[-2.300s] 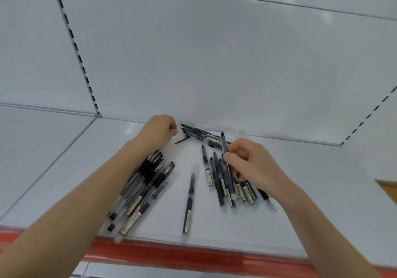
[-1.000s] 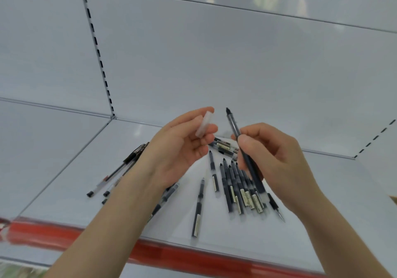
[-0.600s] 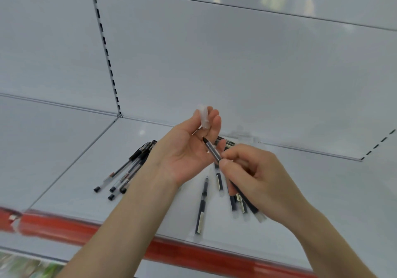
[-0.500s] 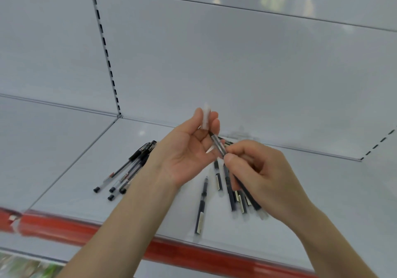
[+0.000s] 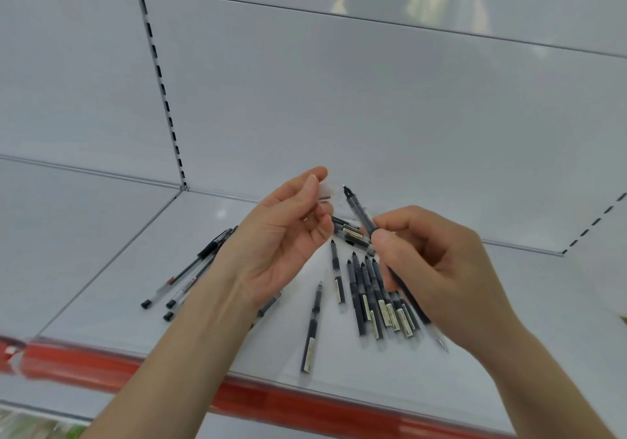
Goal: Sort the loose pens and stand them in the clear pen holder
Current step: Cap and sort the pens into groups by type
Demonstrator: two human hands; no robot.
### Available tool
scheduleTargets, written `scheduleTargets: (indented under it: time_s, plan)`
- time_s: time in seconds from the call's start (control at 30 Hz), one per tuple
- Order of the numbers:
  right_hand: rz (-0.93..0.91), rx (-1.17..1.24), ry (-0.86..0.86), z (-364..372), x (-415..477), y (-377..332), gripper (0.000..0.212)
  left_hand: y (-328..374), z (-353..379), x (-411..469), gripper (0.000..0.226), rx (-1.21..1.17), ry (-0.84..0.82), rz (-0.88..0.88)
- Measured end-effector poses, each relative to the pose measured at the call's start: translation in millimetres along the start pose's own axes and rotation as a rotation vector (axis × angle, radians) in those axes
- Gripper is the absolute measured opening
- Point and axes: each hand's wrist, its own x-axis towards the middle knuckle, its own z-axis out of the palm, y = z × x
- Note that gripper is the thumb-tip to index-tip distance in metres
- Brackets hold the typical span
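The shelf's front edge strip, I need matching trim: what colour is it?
Red, with a clear lip above it; the head view shows the shelf's edge strip best.

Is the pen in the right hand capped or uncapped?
Uncapped. The pen in the right hand shows a bare dark tip pointing up, while the left hand pinches a small clear cap apart from it.
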Motion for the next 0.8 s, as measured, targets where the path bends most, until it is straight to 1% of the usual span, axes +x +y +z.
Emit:
scheduleTargets:
  time_s: [0.13,0.33,0.57,0.7,0.8]
  plan:
    - [-0.001,-0.013,-0.016,0.7,-2.6,3.3,0.009,0.5,1.6,-1.3,0.021,-0.001,0.01,0.018]
    - [-0.006,-0.017,0.001,-0.2,-5.4,4.5,0.009,0.6,3.3,-2.6,0.015,-0.014,0.025,0.034]
    - [0.014,-0.005,0.036,-1.7,-7.6,3.3,0.009,1.2,2.7,-6.6,0.02,-0.125,0.042,-0.062]
    - [0.023,0.017,0.051,-1.9,-9.5,2.5,0.009,1.9,1.6,-10.5,0.036,-0.055,-0.034,-0.072]
    - [0.021,0.027,0.047,-1.0,-10.7,2.4,0.009,3.7,2.9,-12.6,0.035,-0.032,-0.075,-0.08]
